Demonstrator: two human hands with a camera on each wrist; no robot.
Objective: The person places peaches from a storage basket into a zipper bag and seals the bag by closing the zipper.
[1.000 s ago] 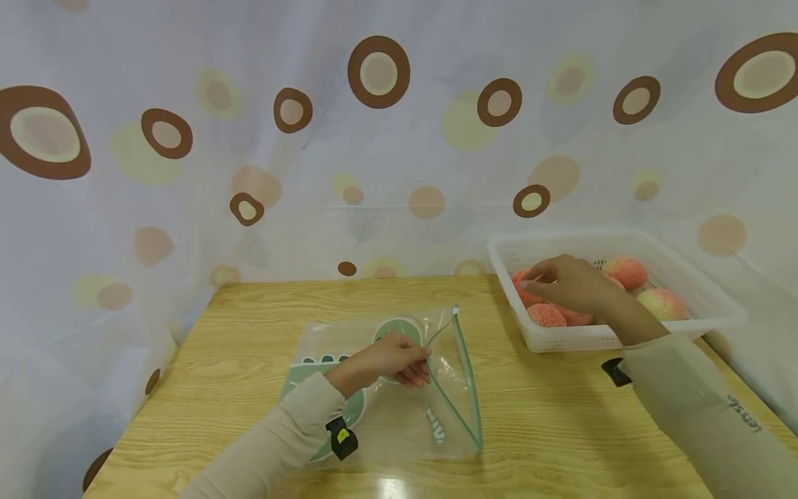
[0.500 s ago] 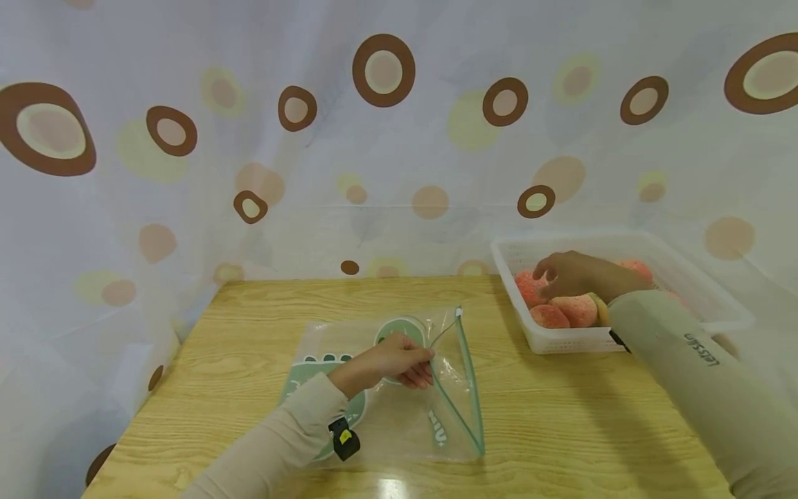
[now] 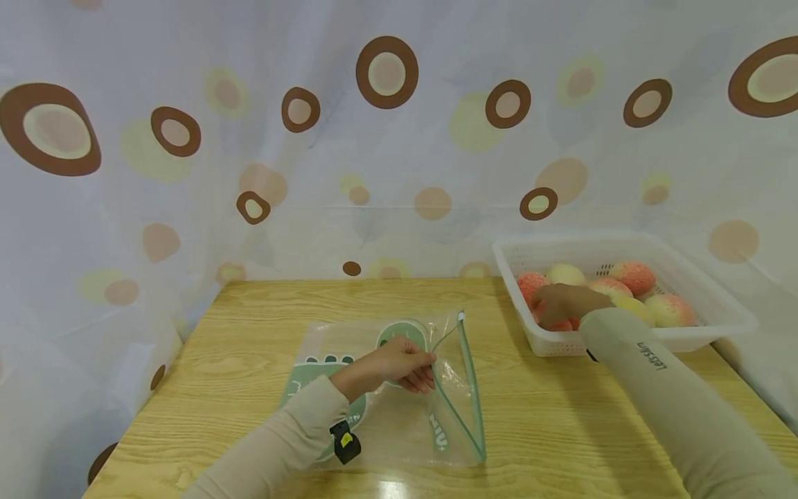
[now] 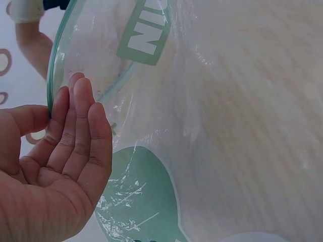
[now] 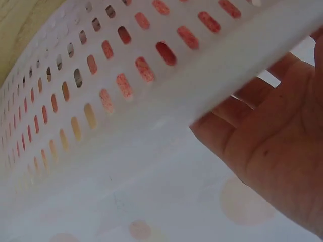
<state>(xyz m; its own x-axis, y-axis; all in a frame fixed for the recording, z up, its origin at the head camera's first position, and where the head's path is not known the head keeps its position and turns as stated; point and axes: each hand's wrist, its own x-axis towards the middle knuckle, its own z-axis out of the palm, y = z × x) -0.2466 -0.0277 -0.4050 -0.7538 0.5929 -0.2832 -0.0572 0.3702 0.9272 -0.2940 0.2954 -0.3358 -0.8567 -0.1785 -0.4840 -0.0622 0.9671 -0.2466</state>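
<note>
My left hand (image 3: 394, 364) pinches the green-edged opening of a clear zip bag (image 3: 399, 443) with green printing, lying on the table. In the left wrist view the thumb and forefinger meet at the green zip strip (image 4: 50, 75), and the other fingers extend beside the film. The bag's mouth gapes to the right. My right hand (image 3: 564, 303) is down inside a white plastic basket (image 3: 704, 334), over reddish peaches (image 3: 531, 285) at its left side. In the right wrist view the basket wall (image 5: 166, 96) hides its fingertips, so whether they grip a peach is not visible.
Other fruit in the basket includes a pale peach (image 3: 566, 274), a red one (image 3: 633, 277) and a smooth yellow fruit (image 3: 637, 310). The basket stands at the back right of the wooden table (image 3: 536, 430). A patterned curtain (image 3: 386, 173) hangs behind the table.
My right hand has moved lower into the basket, down to the reddish peaches at its left. The left hand keeps its pinch on the bag and has barely moved.
</note>
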